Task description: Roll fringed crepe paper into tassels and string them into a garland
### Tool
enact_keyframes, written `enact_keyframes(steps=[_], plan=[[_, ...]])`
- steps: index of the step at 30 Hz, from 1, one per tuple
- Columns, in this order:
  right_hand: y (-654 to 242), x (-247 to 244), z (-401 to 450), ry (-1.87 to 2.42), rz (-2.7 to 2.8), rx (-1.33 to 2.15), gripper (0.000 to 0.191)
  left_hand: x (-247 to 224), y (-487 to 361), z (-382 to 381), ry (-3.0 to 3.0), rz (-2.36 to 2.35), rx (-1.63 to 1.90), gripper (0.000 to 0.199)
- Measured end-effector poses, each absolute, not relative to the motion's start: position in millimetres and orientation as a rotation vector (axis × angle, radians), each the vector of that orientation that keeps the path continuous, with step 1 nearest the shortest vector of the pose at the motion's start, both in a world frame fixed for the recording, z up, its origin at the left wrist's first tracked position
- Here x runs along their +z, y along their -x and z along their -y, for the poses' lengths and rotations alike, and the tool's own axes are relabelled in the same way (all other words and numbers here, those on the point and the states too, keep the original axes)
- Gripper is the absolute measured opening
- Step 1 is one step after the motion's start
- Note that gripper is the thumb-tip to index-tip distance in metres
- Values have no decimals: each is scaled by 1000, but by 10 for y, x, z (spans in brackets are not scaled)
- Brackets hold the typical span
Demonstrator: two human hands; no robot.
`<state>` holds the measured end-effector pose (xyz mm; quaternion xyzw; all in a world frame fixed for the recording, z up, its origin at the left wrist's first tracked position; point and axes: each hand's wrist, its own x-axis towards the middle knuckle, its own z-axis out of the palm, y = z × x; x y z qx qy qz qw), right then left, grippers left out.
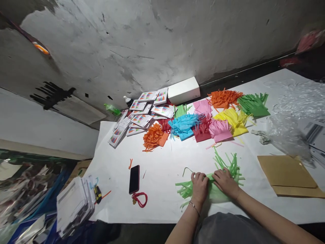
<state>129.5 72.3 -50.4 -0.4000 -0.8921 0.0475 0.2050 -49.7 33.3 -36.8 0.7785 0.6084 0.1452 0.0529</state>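
Observation:
Light green tissue paper (218,196) with fringed ends lies on the white table in front of me. Its cut strips fan out to the left and to the upper right. My left hand (200,186) is on the left part of the sheet, fingers curled down onto its upper edge. Close beside it, my right hand (226,183) grips the same edge with bent fingers. The fingertips of both hands are partly hidden against the paper. A loose green strip (187,169) curls by my left hand.
Fringed paper bundles, among them a blue one (186,126) and a yellow one (235,122), lie farther back beside printed packets (142,120) and a white box (184,90). A phone (134,179) is at left; brown envelopes (288,174) and clear plastic (286,132) lie right.

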Motion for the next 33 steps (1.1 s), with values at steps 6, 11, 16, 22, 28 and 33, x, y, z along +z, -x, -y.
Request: enact_keyframes(steps=[6,11,16,22,28,33], plan=[[-1452,-605,-693,1006,2461,133,21,-451,577,-269,-2348,-1810,427,11],[-1645,-591,-656,1139,2345,161,23,-399,590,-208,-2244,-1872,386,5],[-1507,-458,-715,1392,2277,153,19,-322,474,-280,-2070,-2075,283,13],[-1389,-379,-766,1402,2335,98,14,-291,358,-382,-1972,-2200,148,14],[-1340,-492,-702,1050,2506,134,19,-242,422,-346,-2014,-2149,166,8],[-1319,-550,-718,1095,2485,147,19,-262,502,-267,-2215,-1921,339,10]])
